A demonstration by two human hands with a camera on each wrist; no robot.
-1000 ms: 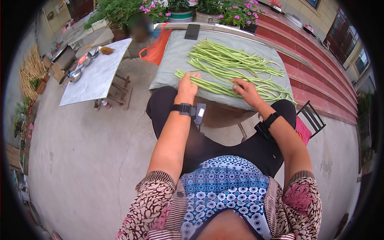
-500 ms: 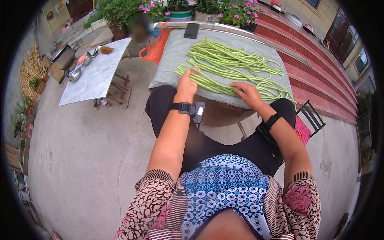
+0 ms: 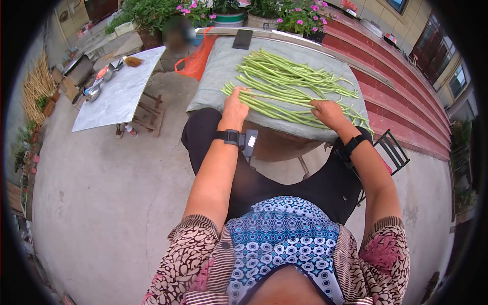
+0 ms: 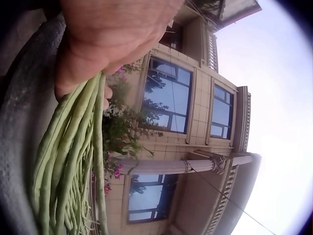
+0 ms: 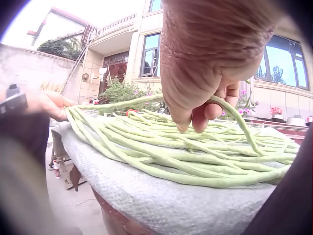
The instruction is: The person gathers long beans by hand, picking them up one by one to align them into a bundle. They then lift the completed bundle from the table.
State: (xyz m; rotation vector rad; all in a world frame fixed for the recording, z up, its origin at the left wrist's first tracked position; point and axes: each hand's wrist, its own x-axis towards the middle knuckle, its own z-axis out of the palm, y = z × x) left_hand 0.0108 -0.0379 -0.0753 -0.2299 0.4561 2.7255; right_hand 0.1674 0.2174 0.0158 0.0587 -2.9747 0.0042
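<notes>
My left hand (image 3: 235, 108) grips the near ends of a bundle of long green beans (image 4: 63, 156) at the table's front left. In the right wrist view, my right hand (image 5: 210, 63) pinches one long bean (image 5: 129, 103), raised above the others. That bean stretches from the left hand across to the right fingers and bends down beyond them. More long beans (image 3: 279, 63) lie spread side by side behind the bundle. All rest on a grey-green cloth (image 3: 218, 63) covering the table.
A black phone (image 3: 242, 39) lies at the cloth's far edge. An orange plastic bag (image 3: 195, 62) hangs at the table's left side. Farther left stands a marble-topped table (image 3: 119, 94) with a brush and metal bowls. Red steps (image 3: 386, 94) rise to the right, near a black chair (image 3: 394, 152).
My right hand has moved rightward along the beans, and one bean is now pulled up between the two hands. The left hand stays at the bundle's end.
</notes>
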